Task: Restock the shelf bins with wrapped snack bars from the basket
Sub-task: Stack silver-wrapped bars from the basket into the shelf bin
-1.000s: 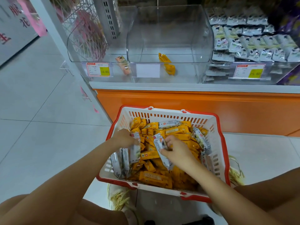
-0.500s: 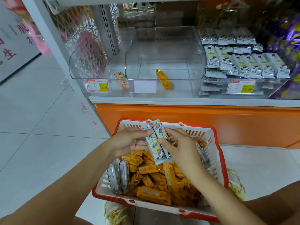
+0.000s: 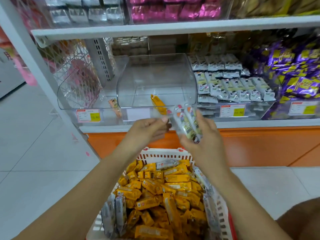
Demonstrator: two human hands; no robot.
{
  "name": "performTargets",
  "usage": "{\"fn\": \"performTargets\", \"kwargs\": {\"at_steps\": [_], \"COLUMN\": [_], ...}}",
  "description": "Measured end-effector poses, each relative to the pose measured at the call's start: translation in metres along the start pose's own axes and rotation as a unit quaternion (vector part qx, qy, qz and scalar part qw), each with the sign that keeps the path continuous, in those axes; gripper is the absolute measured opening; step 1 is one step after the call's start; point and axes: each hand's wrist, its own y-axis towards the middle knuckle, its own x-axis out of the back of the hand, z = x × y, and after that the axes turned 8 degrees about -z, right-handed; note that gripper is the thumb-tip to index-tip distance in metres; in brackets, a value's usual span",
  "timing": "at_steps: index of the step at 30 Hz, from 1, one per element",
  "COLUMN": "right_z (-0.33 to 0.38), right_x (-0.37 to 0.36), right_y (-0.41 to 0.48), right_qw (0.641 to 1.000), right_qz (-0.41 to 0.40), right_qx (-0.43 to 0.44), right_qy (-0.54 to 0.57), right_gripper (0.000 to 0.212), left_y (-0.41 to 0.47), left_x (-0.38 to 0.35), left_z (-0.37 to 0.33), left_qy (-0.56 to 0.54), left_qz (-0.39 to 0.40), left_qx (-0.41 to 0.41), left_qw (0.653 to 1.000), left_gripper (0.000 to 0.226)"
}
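Note:
My right hand [image 3: 206,144] grips a small bunch of white wrapped snack bars [image 3: 186,122], raised in front of the shelf's lower edge. My left hand [image 3: 147,130] hovers just left of the bunch, fingers extended toward it, holding nothing that I can see. Below both hands stands the red-and-white basket [image 3: 164,153], full of orange bars [image 3: 164,196] with a few white ones along its sides. The clear middle bin [image 3: 155,80] holds a single orange bar [image 3: 157,104]. The bin to its right [image 3: 233,87] is stacked with white bars.
A clear left bin [image 3: 83,94] holds one small orange packet [image 3: 115,108]. Purple packets [image 3: 294,75] fill the far right of the shelf. An upper shelf [image 3: 173,26] carries silver, pink and gold packs. The orange shelf base [image 3: 259,146] runs below; grey tiled floor lies left.
Both hands rose out of the basket up to the shelf front with the white bars. The bars now sit in my right hand alone, and my view tilted upward.

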Motion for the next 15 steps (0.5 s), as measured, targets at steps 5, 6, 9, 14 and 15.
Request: {"fn": "performTargets", "kwargs": {"at_steps": [5, 6, 9, 14, 15], "right_z": [-0.006, -0.008, -0.026, -0.046, -0.048], "right_x": [0.051, 0.061, 0.076, 0.075, 0.072], "right_y": [0.069, 0.084, 0.131, 0.178, 0.183], "right_qw": [0.993, 0.990, 0.983, 0.973, 0.972], "right_qz": [-0.091, -0.098, -0.097, -0.056, -0.043], "right_qx": [-0.015, -0.023, -0.057, -0.127, -0.130], "right_qy": [-0.077, -0.101, -0.145, -0.182, -0.193], "right_gripper": [0.073, 0.071, 0.068, 0.060, 0.058], "left_y": [0.023, 0.025, 0.028, 0.028, 0.028], "left_x": [-0.001, -0.002, -0.010, -0.015, -0.015], "left_z": [-0.008, -0.007, -0.007, -0.011, -0.011], "left_qy": [0.394, 0.456, 0.513, 0.496, 0.495], "left_qz": [-0.101, -0.099, -0.080, -0.090, -0.094], "left_qx": [-0.198, -0.210, -0.205, -0.215, -0.216], "left_qw": [0.892, 0.859, 0.830, 0.837, 0.836], "left_gripper": [0.034, 0.037, 0.041, 0.040, 0.040]}}
